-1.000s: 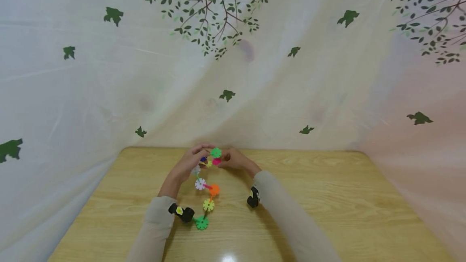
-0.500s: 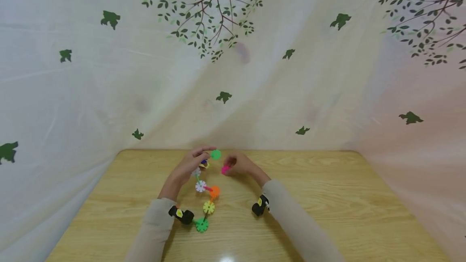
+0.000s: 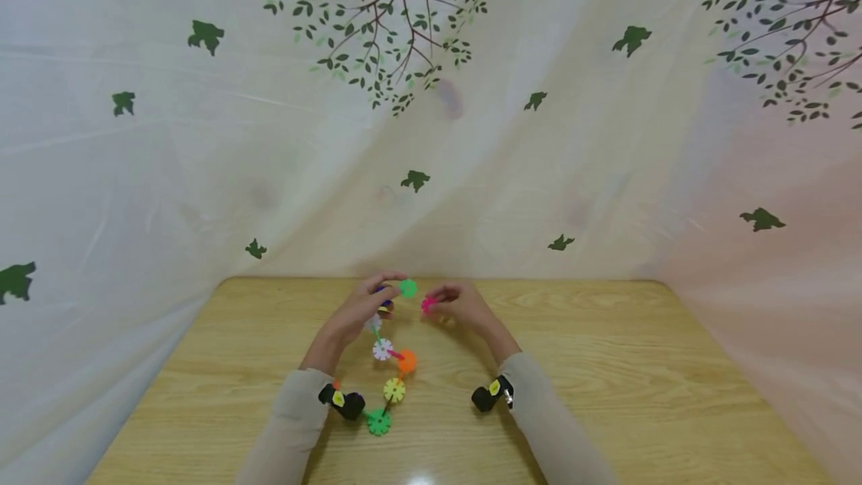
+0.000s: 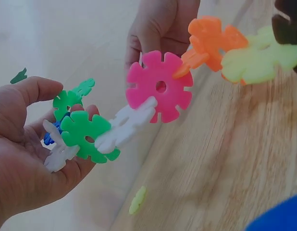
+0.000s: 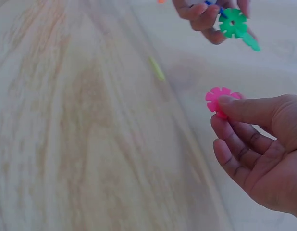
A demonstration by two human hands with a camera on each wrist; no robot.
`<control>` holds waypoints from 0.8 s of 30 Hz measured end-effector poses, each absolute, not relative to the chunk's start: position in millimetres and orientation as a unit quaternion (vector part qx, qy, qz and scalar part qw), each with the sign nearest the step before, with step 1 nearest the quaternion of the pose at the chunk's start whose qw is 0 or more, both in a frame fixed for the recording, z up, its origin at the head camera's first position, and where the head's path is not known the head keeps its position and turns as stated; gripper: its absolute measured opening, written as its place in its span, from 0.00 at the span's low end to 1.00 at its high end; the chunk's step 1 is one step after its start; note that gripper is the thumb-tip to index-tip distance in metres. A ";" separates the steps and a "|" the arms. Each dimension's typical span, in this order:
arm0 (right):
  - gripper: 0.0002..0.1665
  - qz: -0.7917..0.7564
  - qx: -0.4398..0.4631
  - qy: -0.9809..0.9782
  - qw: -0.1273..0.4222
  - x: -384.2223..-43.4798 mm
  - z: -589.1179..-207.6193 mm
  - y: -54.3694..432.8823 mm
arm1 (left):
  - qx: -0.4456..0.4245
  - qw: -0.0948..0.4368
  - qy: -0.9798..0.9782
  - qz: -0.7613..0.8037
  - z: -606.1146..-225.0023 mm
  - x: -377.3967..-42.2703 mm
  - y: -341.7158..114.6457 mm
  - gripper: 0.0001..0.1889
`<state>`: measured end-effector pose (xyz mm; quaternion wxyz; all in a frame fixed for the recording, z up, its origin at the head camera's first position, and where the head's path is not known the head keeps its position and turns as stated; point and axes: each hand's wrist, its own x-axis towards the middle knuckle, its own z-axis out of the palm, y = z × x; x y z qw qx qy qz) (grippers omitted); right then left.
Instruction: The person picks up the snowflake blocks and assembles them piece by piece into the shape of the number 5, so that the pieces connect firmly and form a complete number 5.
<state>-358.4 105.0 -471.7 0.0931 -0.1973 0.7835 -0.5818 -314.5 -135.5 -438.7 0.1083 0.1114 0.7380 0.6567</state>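
Observation:
My left hand (image 3: 364, 309) holds one end of a chain of slotted snowflake discs. In the left wrist view, green, blue and white discs lie at its fingers. From there the chain runs through a green disc (image 4: 86, 134), a white one (image 4: 127, 124), a pink one (image 4: 167, 103), an orange one (image 4: 213, 41) and a pale yellow one (image 4: 259, 57). A light green end disc (image 3: 408, 288) sticks out past the left fingertips. My right hand (image 5: 278, 149) pinches a separate pink snowflake disc (image 5: 215, 98) between thumb and fingers, a short gap from that green end.
A loose yellow disc (image 5: 157, 69) lies on the wooden table (image 3: 606, 380) near its far edge. Behind the table hangs a pale cloth (image 3: 323, 171) printed with leaves. The chain's near part, with a green disc (image 3: 378, 421), trails beside the left wrist camera (image 3: 349, 404).
My right hand has drawn away to the right from beside the left fingers, with the pink disc in its pinch. My left hand and the chain have shifted slightly right.

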 end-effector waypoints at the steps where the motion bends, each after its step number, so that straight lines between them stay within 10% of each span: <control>1: 0.16 -0.592 -0.198 0.776 0.089 -357.7 -470.8 105.9 | 0.110 0.111 0.737 0.657 -439.0 -314.2 -134.6 0.21; 24: 0.10 -0.619 -0.227 0.752 0.011 -343.0 -443.3 101.1 | 0.073 0.106 0.721 0.680 -439.9 -312.5 -122.2 0.19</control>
